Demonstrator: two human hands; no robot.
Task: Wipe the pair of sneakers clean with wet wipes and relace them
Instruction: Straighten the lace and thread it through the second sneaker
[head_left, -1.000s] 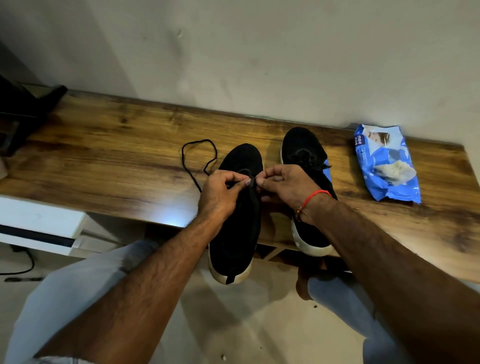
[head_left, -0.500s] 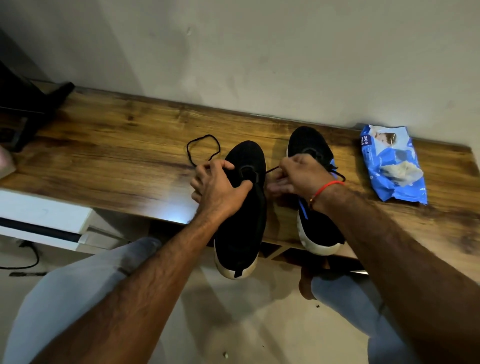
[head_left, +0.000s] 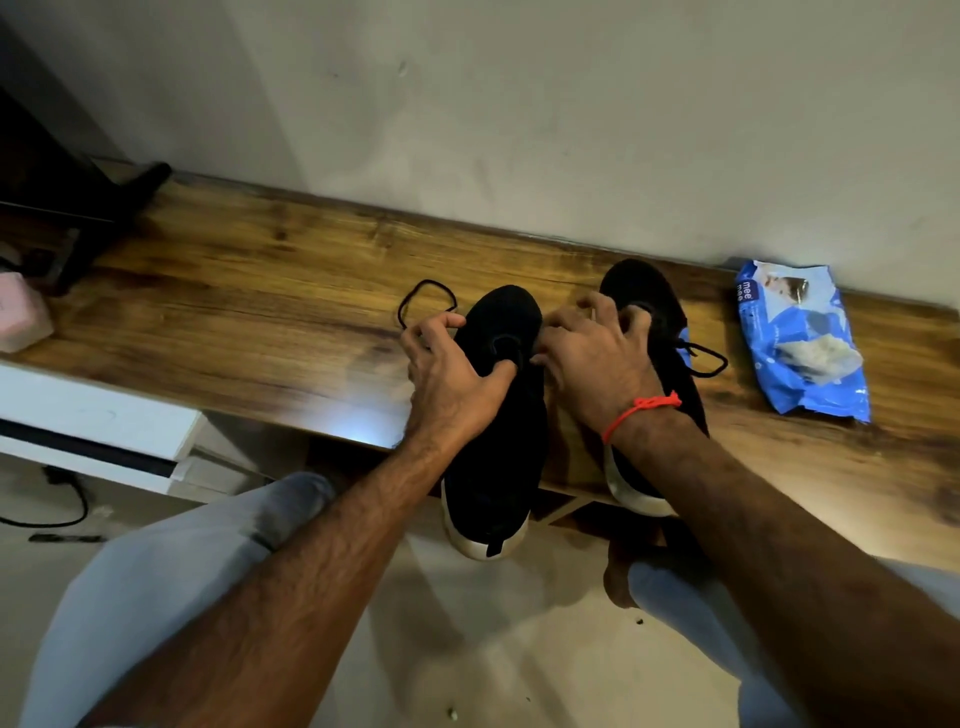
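Lengthwise, both sneakers (head_left: 493, 415), toes seemingly wallward.

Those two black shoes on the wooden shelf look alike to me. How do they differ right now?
The nearer black sneaker on the left hangs further off the wooden shelf than the black sneaker on the right. The left hand grips the left sneaker; the right hand is over the right one. The left one's black lace trails loose across the shelf; the right one shows a lace loop at its side and blue trim. Both have pale soles.
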